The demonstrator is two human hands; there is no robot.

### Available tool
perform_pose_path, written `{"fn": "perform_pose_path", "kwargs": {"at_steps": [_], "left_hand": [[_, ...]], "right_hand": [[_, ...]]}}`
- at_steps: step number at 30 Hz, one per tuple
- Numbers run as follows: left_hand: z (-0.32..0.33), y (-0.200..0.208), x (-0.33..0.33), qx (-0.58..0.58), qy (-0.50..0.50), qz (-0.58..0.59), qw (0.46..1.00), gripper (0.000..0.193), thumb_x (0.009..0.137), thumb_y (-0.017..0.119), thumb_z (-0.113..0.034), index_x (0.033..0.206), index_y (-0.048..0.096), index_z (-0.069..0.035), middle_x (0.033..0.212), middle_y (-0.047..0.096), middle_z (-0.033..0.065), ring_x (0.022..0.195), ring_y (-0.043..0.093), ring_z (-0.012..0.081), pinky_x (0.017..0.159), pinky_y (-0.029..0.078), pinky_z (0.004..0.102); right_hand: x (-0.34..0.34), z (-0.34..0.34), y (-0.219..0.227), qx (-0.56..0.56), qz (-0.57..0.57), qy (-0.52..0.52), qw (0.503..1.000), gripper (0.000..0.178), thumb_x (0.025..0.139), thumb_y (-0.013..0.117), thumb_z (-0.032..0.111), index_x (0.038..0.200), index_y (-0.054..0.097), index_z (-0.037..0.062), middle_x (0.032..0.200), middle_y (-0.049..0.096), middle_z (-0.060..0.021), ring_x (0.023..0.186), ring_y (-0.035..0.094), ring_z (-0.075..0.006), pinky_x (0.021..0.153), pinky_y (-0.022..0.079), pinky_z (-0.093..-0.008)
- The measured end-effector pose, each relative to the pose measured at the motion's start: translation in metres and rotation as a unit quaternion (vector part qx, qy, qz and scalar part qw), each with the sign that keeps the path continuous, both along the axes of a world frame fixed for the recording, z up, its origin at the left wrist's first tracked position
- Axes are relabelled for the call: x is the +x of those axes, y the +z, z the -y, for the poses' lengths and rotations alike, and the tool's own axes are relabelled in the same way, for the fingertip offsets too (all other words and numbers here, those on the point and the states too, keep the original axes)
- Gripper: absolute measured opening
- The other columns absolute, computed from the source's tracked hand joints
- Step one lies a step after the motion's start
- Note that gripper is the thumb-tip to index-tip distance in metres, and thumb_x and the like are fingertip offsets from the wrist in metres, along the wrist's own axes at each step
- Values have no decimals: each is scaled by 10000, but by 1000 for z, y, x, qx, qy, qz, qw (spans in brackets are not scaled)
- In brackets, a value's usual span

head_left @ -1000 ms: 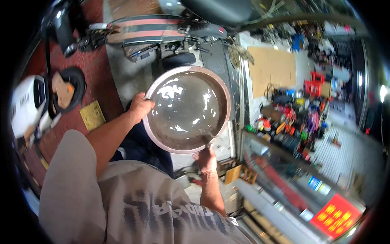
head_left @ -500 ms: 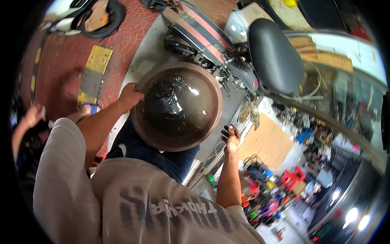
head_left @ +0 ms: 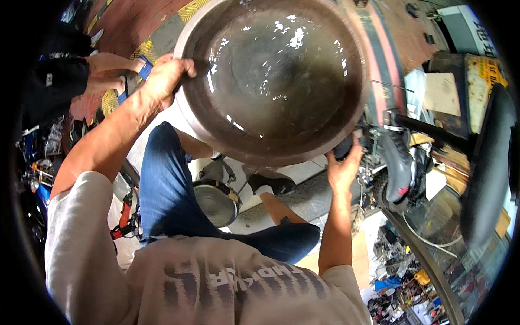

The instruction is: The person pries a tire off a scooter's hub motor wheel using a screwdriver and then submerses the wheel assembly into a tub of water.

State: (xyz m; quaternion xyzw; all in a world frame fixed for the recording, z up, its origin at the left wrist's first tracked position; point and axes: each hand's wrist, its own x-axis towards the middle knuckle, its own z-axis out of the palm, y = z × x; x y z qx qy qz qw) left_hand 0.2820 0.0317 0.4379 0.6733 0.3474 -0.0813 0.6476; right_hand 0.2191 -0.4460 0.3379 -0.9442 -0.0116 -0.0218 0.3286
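A wide, round brown basin [head_left: 265, 154] is held up in front of me, with murky, rippling water [head_left: 271, 81] in it. My left hand [head_left: 168, 81] grips its left rim, thumb over the edge. At the lower right rim is my right hand [head_left: 345, 165], thumb raised beside the edge and fingers partly hidden under the basin. Something black [head_left: 342, 147] shows between that thumb and the fingers; I cannot make out what it is. Below the basin, between my legs, a round grey metal pot [head_left: 216, 205] stands on the ground.
A black motorcycle seat [head_left: 490, 168] rises on the right, near a striped panel [head_left: 384, 49]. Cluttered small parts [head_left: 409, 271] lie at lower right beside a glass case [head_left: 433, 233]. Another person's leg [head_left: 111, 65] and blue sandal [head_left: 145, 69] are at left.
The basin has come up closer to me and moved right and away from my body. My right hand, apart from it before, is now at its rim. The view has turned, bringing the metal pot into sight.
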Motion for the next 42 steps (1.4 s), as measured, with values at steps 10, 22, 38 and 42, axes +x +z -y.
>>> {"fn": "perform_pose_path", "kwargs": {"at_steps": [10, 22, 38, 42], "left_hand": [[-13, -95, 11, -34, -7, 18, 999, 126, 761, 642, -35, 882, 679, -38, 868, 664, 96, 778, 652, 263, 728, 598, 409], [-51, -154, -10, -55, 48, 88, 993, 244, 736, 621, 13, 975, 665, 21, 805, 640, 134, 668, 655, 297, 649, 600, 480], [47, -162, -88, -78, -6, 27, 997, 325, 698, 616, 18, 1017, 664, 59, 863, 677, 197, 734, 710, 376, 672, 618, 552], [81, -162, -91, -86, -41, 15, 995, 293, 697, 623, 25, 982, 666, 78, 875, 690, 221, 693, 710, 373, 638, 616, 534]], "right_hand": [[4, 25, -70, 151, 66, -106, 981, 808, 690, 999, 325, 1307, 590, 1, 1180, 681, -117, 1105, 615, -232, 1024, 474, -374], [14, 31, -58, 429, 97, -121, 890, 593, 837, 883, 151, 1309, 607, -79, 1178, 713, -165, 1032, 702, -261, 961, 552, -360], [-17, 66, 12, 677, 69, -38, 732, 463, 1042, 635, 315, 1401, 618, 23, 1399, 669, -137, 1275, 636, -307, 1118, 480, -523], [-13, 72, 14, 669, 88, -35, 737, 420, 1022, 675, 278, 1340, 659, 4, 1320, 712, -141, 1182, 691, -287, 1070, 532, -460]]}}
